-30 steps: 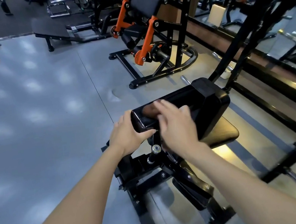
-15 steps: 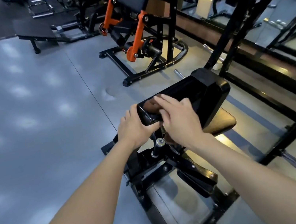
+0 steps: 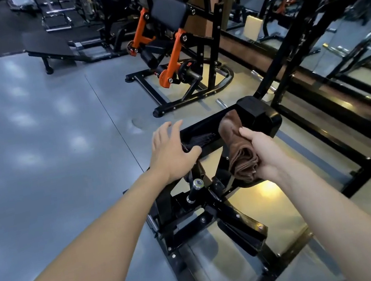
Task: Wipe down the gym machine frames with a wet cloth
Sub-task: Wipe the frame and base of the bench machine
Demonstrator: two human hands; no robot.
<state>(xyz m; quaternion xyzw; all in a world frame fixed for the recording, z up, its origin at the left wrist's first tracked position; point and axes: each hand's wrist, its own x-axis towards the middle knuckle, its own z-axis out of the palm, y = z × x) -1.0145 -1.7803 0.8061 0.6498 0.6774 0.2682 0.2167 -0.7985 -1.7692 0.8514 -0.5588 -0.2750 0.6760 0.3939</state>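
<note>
The room was dim and bluish, with soft pale patches of overhead light mirrored across the glossy grey floor [image 3: 35,143]. A warmer yellow glow pooled under the black machine frame [image 3: 216,208], whose dark parts lost detail in shadow. The wide lens bent straight lines toward the edges, and the far corners and both forearms looked soft and smeared.
</note>
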